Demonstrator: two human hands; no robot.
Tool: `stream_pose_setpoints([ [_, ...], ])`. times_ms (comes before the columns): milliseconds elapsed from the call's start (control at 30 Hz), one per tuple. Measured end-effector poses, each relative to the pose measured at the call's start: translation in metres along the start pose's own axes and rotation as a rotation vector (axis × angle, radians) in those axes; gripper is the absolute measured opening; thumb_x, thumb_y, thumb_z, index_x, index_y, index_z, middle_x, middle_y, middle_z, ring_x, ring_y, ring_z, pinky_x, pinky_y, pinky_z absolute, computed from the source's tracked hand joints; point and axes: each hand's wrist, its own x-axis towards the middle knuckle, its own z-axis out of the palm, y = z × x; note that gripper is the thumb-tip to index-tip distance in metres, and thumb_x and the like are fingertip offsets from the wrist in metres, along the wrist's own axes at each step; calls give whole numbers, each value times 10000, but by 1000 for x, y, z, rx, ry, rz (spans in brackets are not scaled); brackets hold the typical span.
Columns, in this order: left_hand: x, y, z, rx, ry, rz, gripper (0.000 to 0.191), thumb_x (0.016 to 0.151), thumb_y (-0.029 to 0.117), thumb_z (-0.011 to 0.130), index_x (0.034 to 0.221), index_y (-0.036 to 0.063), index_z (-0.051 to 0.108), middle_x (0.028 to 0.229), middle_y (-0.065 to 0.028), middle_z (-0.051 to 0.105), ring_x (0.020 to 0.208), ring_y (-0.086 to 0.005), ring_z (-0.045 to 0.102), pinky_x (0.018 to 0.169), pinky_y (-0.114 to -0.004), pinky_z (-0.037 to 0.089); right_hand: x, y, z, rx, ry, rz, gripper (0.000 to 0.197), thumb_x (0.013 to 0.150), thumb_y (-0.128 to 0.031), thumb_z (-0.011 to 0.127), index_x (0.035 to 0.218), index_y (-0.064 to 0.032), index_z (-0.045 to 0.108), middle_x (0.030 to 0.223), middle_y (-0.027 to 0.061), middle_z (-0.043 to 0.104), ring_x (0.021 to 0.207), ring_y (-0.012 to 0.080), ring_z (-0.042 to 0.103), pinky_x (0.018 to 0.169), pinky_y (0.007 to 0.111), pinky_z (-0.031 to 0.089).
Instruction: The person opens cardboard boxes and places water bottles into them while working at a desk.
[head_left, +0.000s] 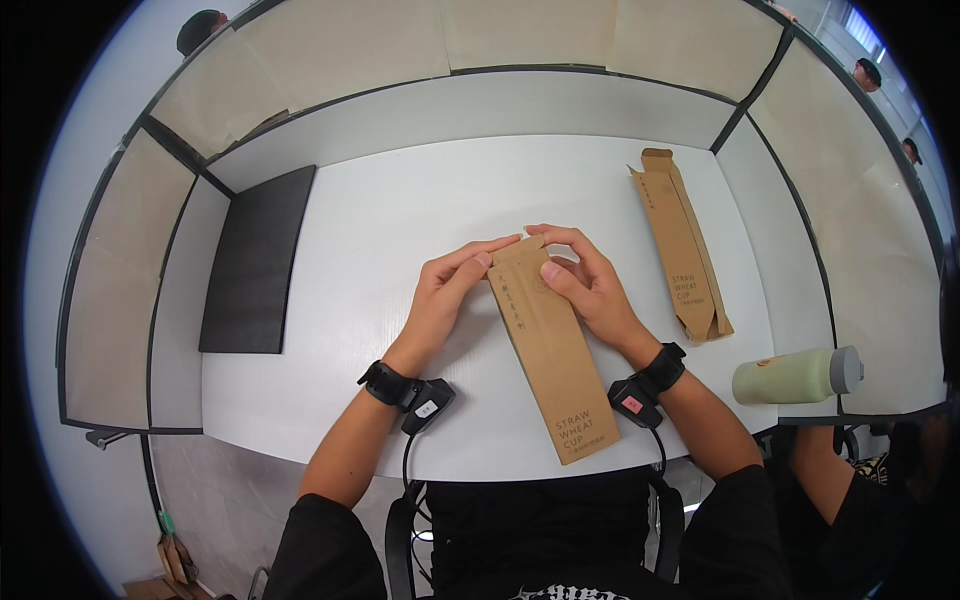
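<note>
A long brown cardboard box (551, 360) with printed writing lies flattened-looking and slanted before me, its lower end near the table's front edge. At its top flap, my left hand (454, 281) pinches the left corner, thumb on the face and index finger along the flap's edge. My right hand (589, 281) grips the upper right side, the thumb pressed on the printed face and the fingers behind and above. The fingers behind the box are partly hidden. A second cardboard box (679, 244) of the same print lies to the right, its top flap raised.
A black flat panel (259, 262) lies at the left of the white table (420, 187). On its side at the right edge rests a green bottle (784, 377) with a grey lid. Partition walls (495, 105) enclose the table. Wrist devices (427, 405) trail cables; another person's arm (821, 469) shows at lower right.
</note>
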Motion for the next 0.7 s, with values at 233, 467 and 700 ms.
stream_pose_setpoints([
  [233, -1, -3, -4, -28, 15, -74, 460, 1117, 287, 495, 1398, -33, 668, 1364, -137, 703, 1263, -208, 637, 1144, -367, 451, 1, 1, 0, 11, -20, -12, 355, 1068, -231, 648, 1379, -81, 568, 1526, 111, 511, 1134, 203, 658, 1025, 375, 527],
  [467, -1, -2, -2, -49, 18, -74, 388, 1103, 201, 530, 1359, -49, 679, 1340, -143, 710, 1250, -205, 643, 1119, -361, 475, 0, 0, 1, 29, -21, 34, 345, 1064, -240, 659, 1356, -80, 569, 1489, 103, 530, 1156, 209, 653, 1023, 376, 527],
  [700, -1, 0, 0, -76, 26, -76, 406, 1110, 236, 526, 1341, -50, 698, 1330, -140, 717, 1239, -210, 646, 1121, -361, 467, 1, 3, -3, 24, -25, 10, 365, 1064, -231, 657, 1369, -79, 527, 1477, 113, 535, 1168, 217, 651, 1017, 361, 528],
])
